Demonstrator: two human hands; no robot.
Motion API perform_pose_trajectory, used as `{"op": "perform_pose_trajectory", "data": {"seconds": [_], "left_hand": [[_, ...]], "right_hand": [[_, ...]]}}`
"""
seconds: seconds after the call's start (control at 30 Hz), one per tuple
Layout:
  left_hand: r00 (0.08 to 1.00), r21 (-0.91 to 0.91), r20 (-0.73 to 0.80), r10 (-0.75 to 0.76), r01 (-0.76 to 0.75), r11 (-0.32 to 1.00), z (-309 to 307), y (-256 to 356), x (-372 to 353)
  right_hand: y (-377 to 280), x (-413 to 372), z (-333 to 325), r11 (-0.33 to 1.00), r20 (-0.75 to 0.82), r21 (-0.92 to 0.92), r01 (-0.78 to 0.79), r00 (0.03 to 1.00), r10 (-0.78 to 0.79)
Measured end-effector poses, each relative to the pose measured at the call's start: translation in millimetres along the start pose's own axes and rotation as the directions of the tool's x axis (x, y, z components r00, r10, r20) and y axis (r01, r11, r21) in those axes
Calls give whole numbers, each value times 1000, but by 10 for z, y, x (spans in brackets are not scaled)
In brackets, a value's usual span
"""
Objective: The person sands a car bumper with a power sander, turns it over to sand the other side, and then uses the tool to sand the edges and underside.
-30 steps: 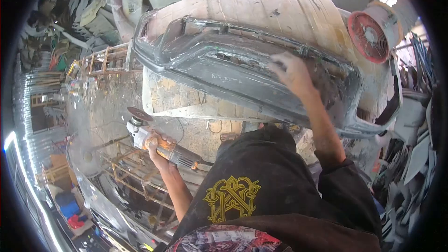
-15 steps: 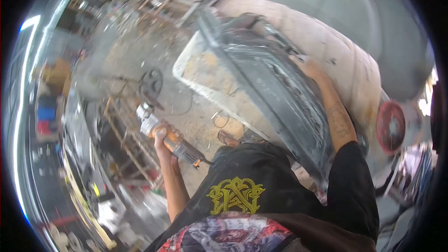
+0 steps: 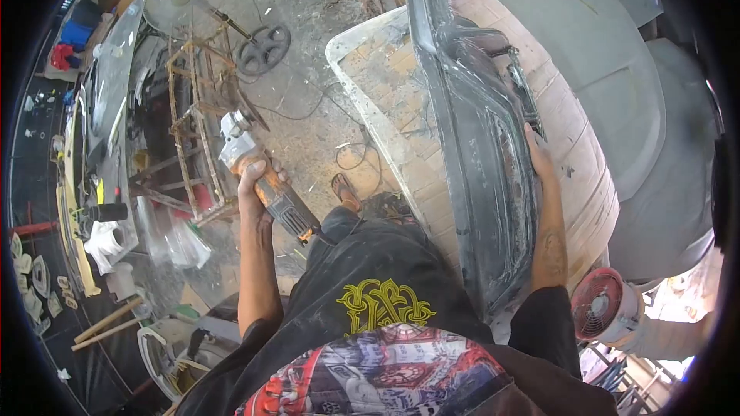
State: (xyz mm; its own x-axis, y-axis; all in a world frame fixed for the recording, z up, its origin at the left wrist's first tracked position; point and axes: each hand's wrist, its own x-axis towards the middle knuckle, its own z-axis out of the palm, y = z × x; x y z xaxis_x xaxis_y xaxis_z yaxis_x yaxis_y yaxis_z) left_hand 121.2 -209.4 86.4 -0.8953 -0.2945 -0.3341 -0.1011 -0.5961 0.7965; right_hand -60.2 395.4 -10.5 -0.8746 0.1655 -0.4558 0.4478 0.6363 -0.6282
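My left hand point(image 3: 258, 177) is wrapped round the body of an orange and grey angle grinder point(image 3: 281, 204), whose silver head points up and away from me. A long dark grey moulded panel point(image 3: 462, 154) with whitish scuffs lies on a padded, cardboard-like surface point(image 3: 586, 154). Against the panel's right edge rests my right hand point(image 3: 539, 146), partly out of sight behind its rim, so what its fingers grip is hard to make out.
A rusty metal frame point(image 3: 185, 119) stands at the left, near a round fan base point(image 3: 264, 50). A cable point(image 3: 308, 112) runs over the floor. At the lower right is a red-rimmed fan point(image 3: 600, 304). Large grey panels point(image 3: 601, 85) lie at the upper right.
The view has turned, and the long panel now stands more upright in it. The grinder remains in my left hand. My right hand is still at the panel's right edge.
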Motion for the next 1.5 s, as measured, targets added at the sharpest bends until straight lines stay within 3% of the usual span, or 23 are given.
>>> {"op": "perform_pose_trajectory", "data": {"seconds": [0.07,0.1,0.17,0.2,0.27,0.3,0.37,0.5,0.57,0.8,0.87,0.9,0.97,1.0,1.07,1.17,1.5], "left_hand": [[1000,33,-2,-21,21,999,74,-58,272],[999,64,15,-33,32,997,107,-48,324],[995,117,58,-75,68,991,149,-107,510],[993,114,60,-97,90,989,181,-175,648],[979,227,78,-189,167,959,298,-317,917],[974,227,88,-208,184,956,321,-419,1056],[943,298,160,-293,237,925,403,-664,1339],[906,310,233,-352,274,910,560,-1098,1672],[907,380,175,-383,297,876,603,-1275,1755],[883,376,210,-419,323,869,492,-1490,1881],[892,351,191,-409,328,877,444,-1363,1818],[895,333,176,-411,339,880,405,-1304,1790],[904,335,166,-395,325,885,252,-1203,1761],[905,349,169,-390,315,883,159,-1141,1741],[916,373,181,-359,273,887,5,-1071,1731],[923,375,129,-363,293,879,-139,-852,1630],[920,462,219,-325,196,865,-426,-521,1475]], "right_hand": [[-172,-201,204,968,-229,-127,217,943,-242],[-286,-453,284,970,-228,-135,201,947,-228],[-451,-850,458,783,-257,-478,399,788,-559],[-426,-888,536,787,-255,-486,381,799,-544],[-357,-905,689,708,-303,-693,139,834,-460],[-349,-897,697,708,-310,-697,118,840,-446],[-356,-833,641,874,-362,-467,134,873,-328],[-388,-742,602,902,-371,-431,31,905,-209],[-348,-657,597,900,-364,-425,-97,929,-72],[-362,-642,625,923,-344,-383,23,924,-166],[-453,-733,704,827,-418,-559,67,838,-351],[-633,-866,859,843,-418,-522,132,822,-388],[-1051,-1266,1314,743,-254,-625,238,838,-482],[-1074,-1410,1563,744,-254,-624,239,839,-482],[-928,-1507,1994,712,-201,-700,56,941,-272],[-706,-1421,2041,678,-290,-733,51,879,-380],[-911,-1578,1811,778,-294,-616,126,879,-375]]}}
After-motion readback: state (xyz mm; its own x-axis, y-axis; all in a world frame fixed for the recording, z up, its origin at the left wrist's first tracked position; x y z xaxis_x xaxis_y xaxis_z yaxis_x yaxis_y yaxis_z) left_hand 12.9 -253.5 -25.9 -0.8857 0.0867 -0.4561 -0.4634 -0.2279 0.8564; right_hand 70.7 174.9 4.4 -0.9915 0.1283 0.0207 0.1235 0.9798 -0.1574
